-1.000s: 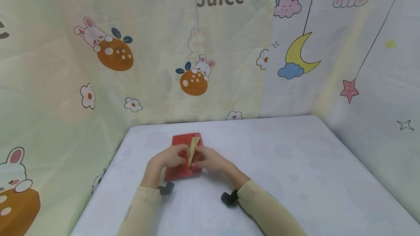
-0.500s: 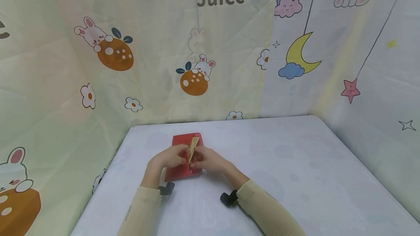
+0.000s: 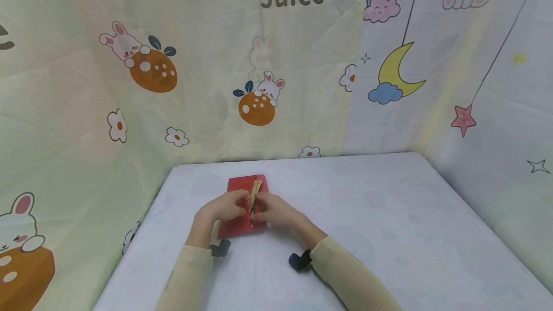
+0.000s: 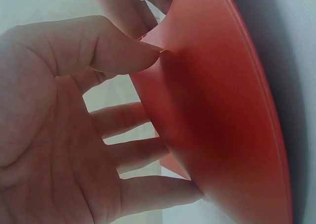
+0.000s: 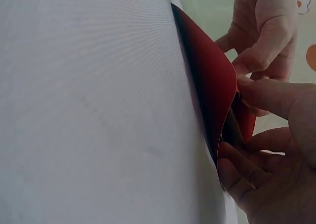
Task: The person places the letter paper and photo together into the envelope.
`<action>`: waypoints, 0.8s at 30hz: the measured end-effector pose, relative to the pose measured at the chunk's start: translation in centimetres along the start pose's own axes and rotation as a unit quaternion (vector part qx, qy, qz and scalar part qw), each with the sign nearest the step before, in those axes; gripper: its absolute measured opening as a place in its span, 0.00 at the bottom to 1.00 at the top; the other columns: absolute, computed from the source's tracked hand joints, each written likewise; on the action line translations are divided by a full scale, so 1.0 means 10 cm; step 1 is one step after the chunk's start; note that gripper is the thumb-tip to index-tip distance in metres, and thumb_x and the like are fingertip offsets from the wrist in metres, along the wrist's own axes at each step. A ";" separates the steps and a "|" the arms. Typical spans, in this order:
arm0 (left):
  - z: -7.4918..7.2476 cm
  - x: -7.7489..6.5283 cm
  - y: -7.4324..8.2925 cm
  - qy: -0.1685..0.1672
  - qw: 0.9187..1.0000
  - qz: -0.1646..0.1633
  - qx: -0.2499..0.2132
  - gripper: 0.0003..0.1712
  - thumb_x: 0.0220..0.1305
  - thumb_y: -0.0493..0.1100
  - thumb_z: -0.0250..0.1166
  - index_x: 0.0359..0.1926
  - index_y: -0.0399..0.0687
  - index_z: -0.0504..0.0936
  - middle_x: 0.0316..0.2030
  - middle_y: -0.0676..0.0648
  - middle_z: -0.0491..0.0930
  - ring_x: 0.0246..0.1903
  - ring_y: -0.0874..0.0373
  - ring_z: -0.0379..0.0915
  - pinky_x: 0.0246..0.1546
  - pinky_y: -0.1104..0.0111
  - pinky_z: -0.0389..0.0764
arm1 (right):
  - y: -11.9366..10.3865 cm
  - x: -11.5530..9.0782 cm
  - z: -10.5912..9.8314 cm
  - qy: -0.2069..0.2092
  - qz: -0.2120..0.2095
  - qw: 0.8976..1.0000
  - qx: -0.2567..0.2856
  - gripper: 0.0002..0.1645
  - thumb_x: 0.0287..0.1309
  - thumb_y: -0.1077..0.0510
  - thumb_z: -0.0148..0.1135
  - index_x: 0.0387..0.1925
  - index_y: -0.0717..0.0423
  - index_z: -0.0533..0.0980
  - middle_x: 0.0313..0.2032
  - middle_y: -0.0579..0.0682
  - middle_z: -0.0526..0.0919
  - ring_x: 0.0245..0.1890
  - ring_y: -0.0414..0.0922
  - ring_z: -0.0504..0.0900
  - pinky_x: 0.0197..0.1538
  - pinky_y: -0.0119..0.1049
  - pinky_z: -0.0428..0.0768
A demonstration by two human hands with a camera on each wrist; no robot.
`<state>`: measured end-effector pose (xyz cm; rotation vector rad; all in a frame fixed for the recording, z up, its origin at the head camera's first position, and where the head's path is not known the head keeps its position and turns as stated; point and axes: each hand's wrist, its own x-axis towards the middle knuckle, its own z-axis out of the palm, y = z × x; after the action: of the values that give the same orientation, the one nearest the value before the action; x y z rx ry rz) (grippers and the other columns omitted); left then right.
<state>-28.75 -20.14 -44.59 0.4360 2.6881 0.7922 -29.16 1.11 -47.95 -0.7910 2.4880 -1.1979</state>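
Observation:
On the table lies a red folded card or folder [image 3: 233, 227], its two flaps raised along the middle. A narrow gold patterned strip [image 3: 256, 187] shows in the gap between them. With thumb and fingers on opposite faces, my left hand [image 3: 222, 207] pinches the edge of the left flap; the left wrist view shows this bent red panel [image 4: 217, 91] close up. My right hand [image 3: 278, 210] pinches the right flap's edge. In the right wrist view that flap [image 5: 205, 61] curves up, and both hands nearly meet. What lies deeper inside is mostly hidden.
A white-covered table [image 3: 367, 215] extends around the card, mostly to the right. Printed cloth walls [image 3: 207, 61] rise behind and at both sides. Black wrist cameras sit at both sleeves, the right one [image 3: 300, 260] just above the table.
The gold strip shows slightly narrower in the gap than before. Both hands keep their places on the flaps, and the right wrist has shifted slightly left.

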 end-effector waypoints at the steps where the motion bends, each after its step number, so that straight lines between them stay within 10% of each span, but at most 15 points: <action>1: 0.00 0.00 0.00 0.000 1.000 0.001 0.000 0.11 0.63 0.38 0.70 0.42 0.57 0.78 0.36 0.52 0.78 0.45 0.55 0.74 0.43 0.60 0.80 | 0.00 0.00 0.00 0.000 0.000 1.000 0.000 0.29 0.62 0.47 0.74 0.63 0.40 0.76 0.54 0.45 0.82 0.54 0.43 0.77 0.57 0.42 0.81; 15: 0.02 0.01 0.02 0.002 1.000 -0.004 0.003 0.12 0.63 0.39 0.71 0.42 0.57 0.78 0.37 0.52 0.78 0.45 0.55 0.74 0.44 0.59 0.81 | 0.04 0.05 0.02 0.003 -0.002 1.000 0.006 0.27 0.61 0.48 0.74 0.61 0.42 0.77 0.51 0.44 0.82 0.51 0.42 0.77 0.54 0.39 0.81; 24: 0.01 0.00 0.02 0.000 1.000 -0.006 0.010 0.13 0.62 0.40 0.71 0.43 0.57 0.78 0.37 0.52 0.78 0.45 0.55 0.74 0.44 0.59 0.81 | 0.01 0.04 0.02 0.003 0.008 1.000 0.017 0.42 0.62 0.45 0.73 0.75 0.39 0.68 0.67 0.42 0.77 0.68 0.45 0.72 0.69 0.53 0.75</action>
<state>-28.70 -19.99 -44.56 0.4250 2.6984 0.7629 -29.47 0.81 -48.15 -0.7592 2.4679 -1.2355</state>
